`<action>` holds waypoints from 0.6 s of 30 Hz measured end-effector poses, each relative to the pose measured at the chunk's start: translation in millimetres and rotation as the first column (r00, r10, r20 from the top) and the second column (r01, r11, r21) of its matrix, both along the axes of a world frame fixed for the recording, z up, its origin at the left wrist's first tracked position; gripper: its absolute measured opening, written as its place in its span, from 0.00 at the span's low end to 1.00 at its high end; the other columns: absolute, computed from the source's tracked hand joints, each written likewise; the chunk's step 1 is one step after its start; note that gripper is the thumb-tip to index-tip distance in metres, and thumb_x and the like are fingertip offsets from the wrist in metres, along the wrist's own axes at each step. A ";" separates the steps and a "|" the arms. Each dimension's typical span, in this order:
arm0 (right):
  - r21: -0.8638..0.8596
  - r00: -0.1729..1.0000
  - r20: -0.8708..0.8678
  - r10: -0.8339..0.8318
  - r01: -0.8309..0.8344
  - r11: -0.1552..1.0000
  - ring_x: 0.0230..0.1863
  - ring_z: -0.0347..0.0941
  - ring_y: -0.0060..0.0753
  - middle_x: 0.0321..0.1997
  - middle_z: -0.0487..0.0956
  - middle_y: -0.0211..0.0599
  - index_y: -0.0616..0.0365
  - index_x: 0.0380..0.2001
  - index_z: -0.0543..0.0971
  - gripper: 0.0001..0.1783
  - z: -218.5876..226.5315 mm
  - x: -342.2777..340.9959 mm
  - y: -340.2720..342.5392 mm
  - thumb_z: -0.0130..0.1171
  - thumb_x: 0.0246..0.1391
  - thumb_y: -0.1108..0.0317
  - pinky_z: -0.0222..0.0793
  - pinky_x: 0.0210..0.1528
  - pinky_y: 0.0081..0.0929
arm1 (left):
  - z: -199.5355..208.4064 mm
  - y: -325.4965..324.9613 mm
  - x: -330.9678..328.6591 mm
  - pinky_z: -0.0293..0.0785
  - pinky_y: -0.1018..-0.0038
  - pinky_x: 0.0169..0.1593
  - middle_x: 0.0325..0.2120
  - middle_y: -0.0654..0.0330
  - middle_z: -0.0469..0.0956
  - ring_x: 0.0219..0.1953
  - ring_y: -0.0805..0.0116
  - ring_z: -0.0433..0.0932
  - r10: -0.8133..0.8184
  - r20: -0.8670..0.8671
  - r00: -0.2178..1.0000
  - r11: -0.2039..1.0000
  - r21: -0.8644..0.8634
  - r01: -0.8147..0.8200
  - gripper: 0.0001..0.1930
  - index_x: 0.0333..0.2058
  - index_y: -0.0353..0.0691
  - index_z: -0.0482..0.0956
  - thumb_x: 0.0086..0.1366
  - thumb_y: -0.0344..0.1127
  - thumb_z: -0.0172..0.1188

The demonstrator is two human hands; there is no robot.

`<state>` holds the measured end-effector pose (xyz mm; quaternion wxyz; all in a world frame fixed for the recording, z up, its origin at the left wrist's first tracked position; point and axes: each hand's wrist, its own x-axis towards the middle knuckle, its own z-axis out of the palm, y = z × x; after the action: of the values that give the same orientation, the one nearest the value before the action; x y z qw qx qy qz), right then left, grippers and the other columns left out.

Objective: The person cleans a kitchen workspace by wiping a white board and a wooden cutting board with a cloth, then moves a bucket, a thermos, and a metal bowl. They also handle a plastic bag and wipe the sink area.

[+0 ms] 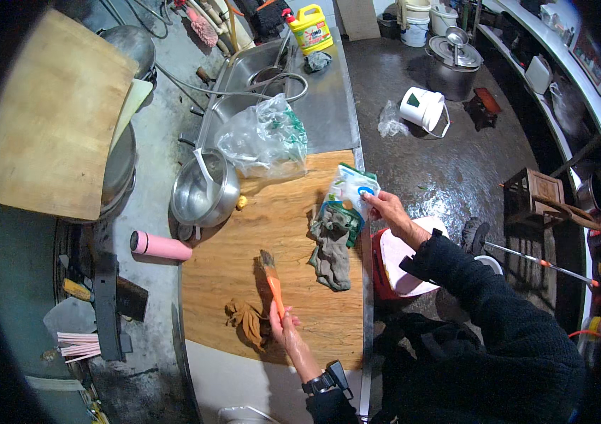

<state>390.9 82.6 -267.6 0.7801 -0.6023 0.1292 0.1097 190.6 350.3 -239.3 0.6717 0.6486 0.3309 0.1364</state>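
My left hand (285, 328) is closed round the orange handle of a brush (273, 284); the dark bristles point away from me over the wooden board (286, 212). A crumpled brown cloth (247, 321) lies beside that hand. My right hand (387, 209) pinches the right edge of a white and green plastic packet (343, 189) at the board's right side. Its contents cannot be made out. Just below the packet, a grey wet-looking rag (331, 258) is bunched on the board.
A steel bowl (186, 191) with a white-handled utensil and a clear plastic bag (265, 138) stand towards the sink (339, 113). A pink flask (160, 245) lies left of the board. On the floor to the right are a red, pink-lidded bin (403, 265) and a tipped white bucket (422, 109).
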 end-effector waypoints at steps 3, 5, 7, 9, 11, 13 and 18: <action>-0.183 0.978 0.131 0.161 -0.136 0.974 0.22 0.63 0.16 0.20 0.70 0.24 0.59 0.28 0.75 0.17 35.5 6.5 6.8 0.56 0.54 0.53 0.59 0.25 0.17 | -11.4 5.2 -15.4 0.64 0.84 0.30 0.37 0.63 0.72 0.29 0.80 0.67 0.000 0.023 1.000 0.998 0.059 -0.001 0.23 0.55 0.39 0.64 0.60 0.30 0.50; -0.251 0.932 0.287 0.220 -0.148 0.956 0.24 0.63 0.16 0.22 0.69 0.24 0.61 0.31 0.76 0.16 59.1 11.5 8.8 0.54 0.56 0.57 0.61 0.28 0.18 | -15.8 5.4 -20.8 0.66 0.81 0.36 0.40 0.61 0.71 0.34 0.77 0.68 -0.023 0.003 1.000 1.000 0.020 0.023 0.25 0.56 0.38 0.62 0.60 0.32 0.52; -0.230 0.920 0.343 0.189 -0.113 0.967 0.24 0.63 0.16 0.22 0.70 0.24 0.61 0.32 0.76 0.14 78.8 15.4 14.5 0.53 0.56 0.59 0.62 0.29 0.18 | -15.3 2.9 -23.0 0.66 0.78 0.41 0.43 0.59 0.69 0.40 0.73 0.68 -0.041 -0.025 0.999 0.995 0.089 0.043 0.26 0.56 0.38 0.62 0.59 0.33 0.54; -0.070 0.899 0.408 0.157 -0.141 0.988 0.24 0.64 0.16 0.23 0.70 0.23 0.60 0.33 0.76 0.12 94.1 13.7 18.3 0.53 0.57 0.62 0.63 0.29 0.17 | -9.3 -1.5 -22.8 0.64 0.74 0.46 0.46 0.57 0.66 0.45 0.68 0.66 -0.017 -0.149 0.989 0.970 0.235 0.053 0.27 0.56 0.39 0.63 0.58 0.34 0.57; -0.063 0.897 0.383 0.219 -0.212 0.975 0.24 0.66 0.17 0.23 0.71 0.25 0.60 0.32 0.75 0.12 104.4 7.8 21.4 0.54 0.57 0.61 0.64 0.29 0.18 | 1.8 -6.0 -21.8 0.62 0.70 0.51 0.49 0.55 0.64 0.51 0.65 0.62 -0.024 -0.075 0.997 0.983 0.179 0.037 0.28 0.56 0.39 0.63 0.57 0.36 0.60; 0.099 0.970 0.112 0.217 -0.228 0.969 0.24 0.68 0.20 0.23 0.72 0.28 0.59 0.31 0.72 0.12 109.8 0.4 28.6 0.54 0.56 0.60 0.66 0.30 0.19 | 15.2 -9.0 -15.9 0.61 0.70 0.52 0.48 0.56 0.65 0.51 0.66 0.62 -0.012 -0.079 0.997 0.987 0.162 0.025 0.27 0.55 0.38 0.63 0.57 0.36 0.60; 0.359 0.930 0.080 0.358 -0.362 0.860 0.23 0.69 0.20 0.22 0.71 0.26 0.57 0.31 0.71 0.13 105.8 -31.7 59.9 0.53 0.56 0.57 0.68 0.30 0.20 | 40.4 -32.7 -2.9 0.65 0.74 0.47 0.47 0.59 0.67 0.46 0.67 0.66 -0.122 0.113 0.986 0.972 0.215 0.095 0.28 0.52 0.40 0.66 0.52 0.34 0.65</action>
<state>359.2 142.5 -161.8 0.8453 -0.4594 -0.0123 0.2726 187.7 317.5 -198.9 0.6257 0.7230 0.2357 0.1739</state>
